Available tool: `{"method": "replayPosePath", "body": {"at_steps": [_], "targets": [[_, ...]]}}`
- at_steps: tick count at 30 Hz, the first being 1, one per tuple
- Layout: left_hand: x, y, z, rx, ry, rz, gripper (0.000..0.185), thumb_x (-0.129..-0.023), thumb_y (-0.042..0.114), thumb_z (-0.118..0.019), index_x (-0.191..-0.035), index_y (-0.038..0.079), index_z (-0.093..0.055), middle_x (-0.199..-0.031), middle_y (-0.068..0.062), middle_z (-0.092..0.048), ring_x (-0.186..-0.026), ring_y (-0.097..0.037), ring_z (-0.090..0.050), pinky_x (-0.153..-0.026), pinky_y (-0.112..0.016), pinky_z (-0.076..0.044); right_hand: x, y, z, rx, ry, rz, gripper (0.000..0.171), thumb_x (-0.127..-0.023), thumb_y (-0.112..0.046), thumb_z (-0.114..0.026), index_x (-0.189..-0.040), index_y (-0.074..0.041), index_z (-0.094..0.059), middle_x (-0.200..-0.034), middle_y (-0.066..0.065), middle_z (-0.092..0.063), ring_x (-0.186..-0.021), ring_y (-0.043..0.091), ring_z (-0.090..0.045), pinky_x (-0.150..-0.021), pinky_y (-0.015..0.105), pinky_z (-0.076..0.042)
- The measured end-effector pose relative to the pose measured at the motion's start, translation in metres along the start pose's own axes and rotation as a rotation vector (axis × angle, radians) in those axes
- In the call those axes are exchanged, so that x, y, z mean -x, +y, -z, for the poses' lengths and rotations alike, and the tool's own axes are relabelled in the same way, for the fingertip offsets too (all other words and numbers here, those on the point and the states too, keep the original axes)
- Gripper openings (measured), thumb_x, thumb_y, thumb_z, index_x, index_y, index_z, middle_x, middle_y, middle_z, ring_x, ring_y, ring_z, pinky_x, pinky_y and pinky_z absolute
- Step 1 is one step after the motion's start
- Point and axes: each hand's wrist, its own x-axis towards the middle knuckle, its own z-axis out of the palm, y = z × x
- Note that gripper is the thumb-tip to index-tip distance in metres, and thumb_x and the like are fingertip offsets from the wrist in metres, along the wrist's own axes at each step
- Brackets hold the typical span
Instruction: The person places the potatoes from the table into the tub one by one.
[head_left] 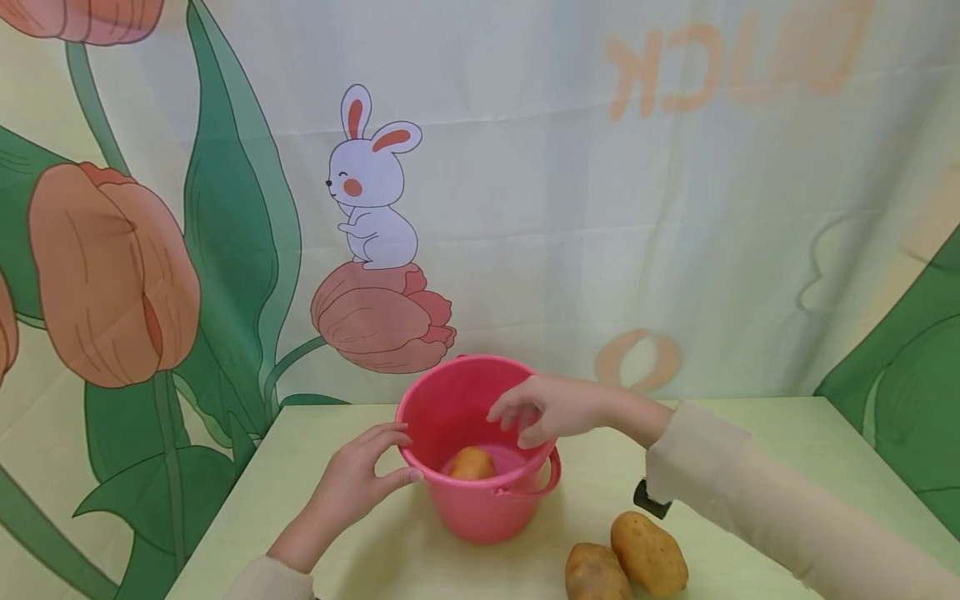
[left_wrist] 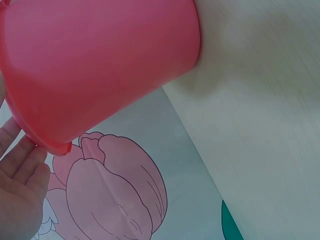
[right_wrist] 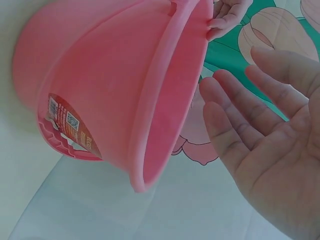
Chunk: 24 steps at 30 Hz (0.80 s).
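A pink bucket (head_left: 483,510) stands on the table with one potato (head_left: 472,463) inside at the bottom. At the bucket's left side, my left hand (head_left: 362,473) holds the rim, fingers at the far part and thumb nearer the front. In the left wrist view, the fingers of that hand (left_wrist: 22,175) meet the rim's edge. Over the right part of the opening hangs my right hand (head_left: 555,410), its fingers loosely bent. The right wrist view shows that hand (right_wrist: 270,130) apart from the rim, with nothing in it.
Two potatoes, one browner potato (head_left: 596,573) and one yellower potato (head_left: 649,553), lie touching on the table (head_left: 787,467) to the bucket's front right. The bucket handle (head_left: 553,475) hangs down at its right side. A printed curtain (head_left: 525,208) stands behind the table.
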Motion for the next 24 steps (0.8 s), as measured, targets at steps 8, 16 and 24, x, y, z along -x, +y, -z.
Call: {"method": "replayPosePath", "body": {"at_steps": [8,16,24], "targets": [[-0.002,0.000,-0.001,0.006,-0.003,0.006,0.039,-0.067,0.041,-0.072,-0.100,0.024,-0.062,-0.120,0.005,-0.055,-0.113,-0.018,-0.050,-0.080,-0.035,-0.052,0.011,0.000,0.001,0.018,0.010,0.021,0.038,-0.078,-0.008,-0.063,-0.115,-0.010,-0.056,-0.100,-0.001,-0.060,-0.088,0.013,-0.056,-0.068,0.022,-0.052],[-0.002,0.000,-0.001,0.008,0.000,0.001,0.038,-0.067,0.039,-0.073,-0.100,0.024,-0.062,-0.120,0.005,-0.055,-0.113,-0.017,-0.050,-0.080,-0.034,-0.052,0.023,-0.001,0.001,0.024,0.024,0.052,0.038,-0.078,-0.008,-0.063,-0.115,-0.010,-0.056,-0.098,-0.001,-0.060,-0.087,0.012,-0.056,-0.068,0.020,-0.052],[-0.001,0.000,-0.001,0.005,-0.003,-0.001,0.038,-0.067,0.039,-0.073,-0.100,0.024,-0.062,-0.120,0.005,-0.055,-0.113,-0.017,-0.050,-0.080,-0.034,-0.052,0.032,0.001,0.000,0.028,0.007,0.061,0.036,-0.079,-0.006,-0.060,-0.114,-0.011,-0.056,-0.097,-0.003,-0.061,-0.089,0.012,-0.056,-0.071,0.019,-0.050]]}}
